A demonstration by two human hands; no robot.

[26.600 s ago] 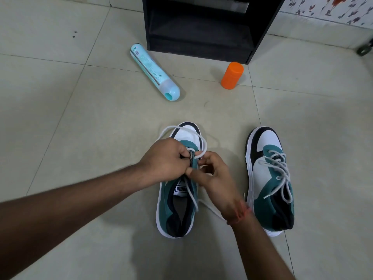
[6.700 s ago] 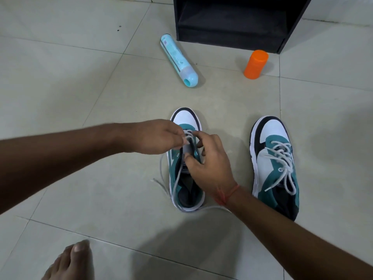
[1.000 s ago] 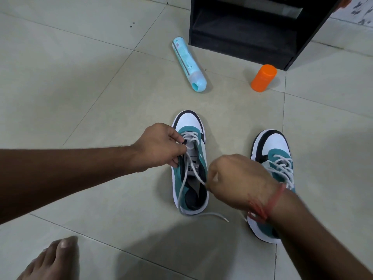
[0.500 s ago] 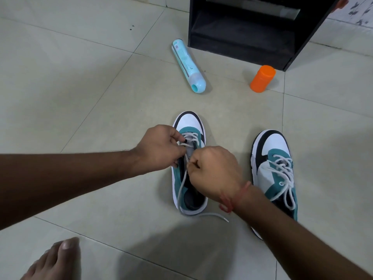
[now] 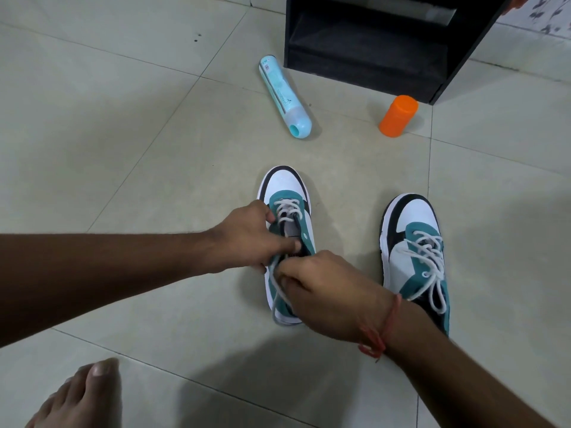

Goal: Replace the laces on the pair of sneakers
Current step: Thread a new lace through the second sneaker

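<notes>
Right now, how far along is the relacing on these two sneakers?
Done: the right sneaker is laced to the top, ends loose. In hand: the left sneaker has white lace only through its front eyelets; left hand steadies it, right hand pinches the lace. Left: upper eyelets, then tying.

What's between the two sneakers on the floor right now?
Head view: mostly bare floor tile between the left sneaker and the laced right sneaker. Nearer the heels, the right hand and wrist cross the gap.
</notes>
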